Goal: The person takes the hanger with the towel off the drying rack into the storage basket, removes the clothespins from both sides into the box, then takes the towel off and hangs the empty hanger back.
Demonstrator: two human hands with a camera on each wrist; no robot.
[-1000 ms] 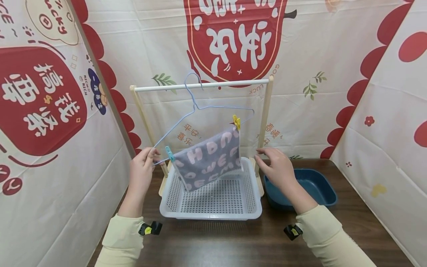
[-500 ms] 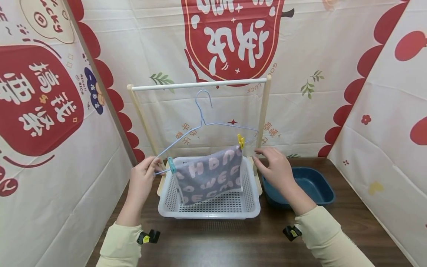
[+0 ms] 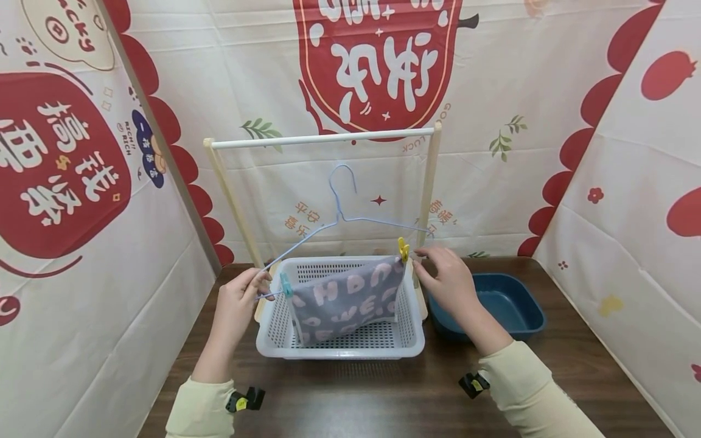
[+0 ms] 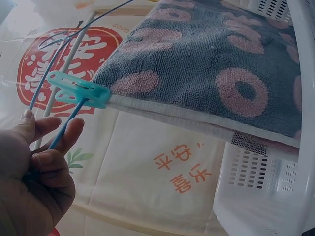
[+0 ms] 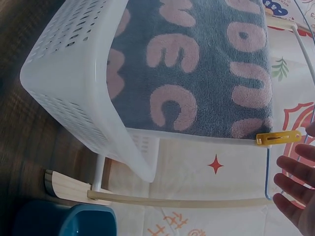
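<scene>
In the head view, I see the left hand (image 3: 237, 301) gripping one end of the blue hanger (image 3: 338, 210), its fingers curled around the wire. The right hand (image 3: 450, 286) has relaxed fingers, just beside the yellow clip (image 3: 404, 250). The grey towel (image 3: 350, 298) with pink letters hangs from the hanger, fastened by the turquoise clip (image 3: 286, 285) at one corner and by the yellow clip at the other. Its lower part goes down inside the white basket (image 3: 339, 353); whether it touches the bottom, I cannot tell. The hanger's hook appears below the bar of the rack (image 3: 323, 139). The basket stands on the brown table (image 3: 339, 401), and the blue basin (image 3: 506, 307) is near its right side.

In the left wrist view, the left hand has the wire between thumb and fingers, with the turquoise clip near the fingertips.

In the right wrist view, the fingers of the right hand are extended and loose. They are close to the yellow clip and the hanger wire; whether any fingertip touches these, I cannot tell.
</scene>
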